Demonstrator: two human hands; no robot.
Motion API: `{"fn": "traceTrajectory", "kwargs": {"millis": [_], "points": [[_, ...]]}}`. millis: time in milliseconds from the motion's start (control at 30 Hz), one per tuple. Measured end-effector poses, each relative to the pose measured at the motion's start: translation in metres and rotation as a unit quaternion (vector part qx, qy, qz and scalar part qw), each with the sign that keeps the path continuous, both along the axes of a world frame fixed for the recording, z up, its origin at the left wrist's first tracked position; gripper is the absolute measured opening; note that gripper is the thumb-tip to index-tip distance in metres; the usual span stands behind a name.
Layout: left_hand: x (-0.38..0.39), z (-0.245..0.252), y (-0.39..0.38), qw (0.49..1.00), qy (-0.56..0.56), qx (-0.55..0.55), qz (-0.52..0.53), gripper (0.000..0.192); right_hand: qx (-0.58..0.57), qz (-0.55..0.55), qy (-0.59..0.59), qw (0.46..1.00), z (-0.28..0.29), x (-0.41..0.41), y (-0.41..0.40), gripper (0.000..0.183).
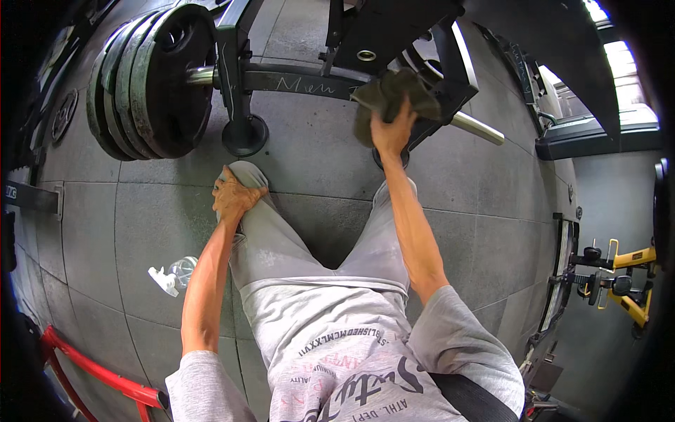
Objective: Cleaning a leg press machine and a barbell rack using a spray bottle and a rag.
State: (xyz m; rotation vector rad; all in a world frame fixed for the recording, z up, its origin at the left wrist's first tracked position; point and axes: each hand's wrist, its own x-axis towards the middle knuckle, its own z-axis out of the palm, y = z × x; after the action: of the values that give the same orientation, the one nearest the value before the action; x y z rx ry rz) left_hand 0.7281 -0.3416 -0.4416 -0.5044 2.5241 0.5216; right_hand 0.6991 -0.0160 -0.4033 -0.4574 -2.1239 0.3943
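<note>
My right hand (393, 129) grips a dark olive cloth (395, 95), which lies against the right side of a black steel gym machine frame (306, 80). Part of the crossbar and the right upright are hidden behind the cloth. The crossbar bears scratched or chalked writing. My left hand (232, 195) rests on my left knee, its fingers spread over the grey trouser leg (279, 232). Beyond that knee, several black weight plates (176, 84) hang on a metal sleeve (201, 75) at the frame's left. A bare metal sleeve (477, 127) sticks out to the right.
A clear spray bottle (182, 271) with a white trigger head lies on the grey tile floor (153, 227) beside my left forearm. Red metal tubing (105, 369) stands at the lower left. Yellow and black gym equipment (627, 279) is at the far right.
</note>
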Motion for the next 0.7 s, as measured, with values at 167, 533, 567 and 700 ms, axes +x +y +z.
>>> {"fn": "traceTrajectory", "kwargs": {"millis": [167,533,567,700], "points": [[0.001,0.007,0.004,1.0,0.009,0.029,-0.008,0.122,-0.156,-0.01,-0.131,0.979,0.025,0.0,0.063,0.065],[0.0,0.001,0.004,1.0,0.01,0.025,-0.001,0.122,-0.241,-0.106,0.096,0.96,0.008,0.006,0.065,0.048],[0.0,0.0,0.004,0.999,0.017,0.03,-0.007,0.122,-0.24,-0.104,0.095,0.96,0.004,0.004,0.058,0.048],[-0.001,0.003,0.003,1.0,0.005,0.014,0.002,0.122,-0.031,0.1,-0.059,0.993,-0.002,0.007,0.047,0.051]]}}
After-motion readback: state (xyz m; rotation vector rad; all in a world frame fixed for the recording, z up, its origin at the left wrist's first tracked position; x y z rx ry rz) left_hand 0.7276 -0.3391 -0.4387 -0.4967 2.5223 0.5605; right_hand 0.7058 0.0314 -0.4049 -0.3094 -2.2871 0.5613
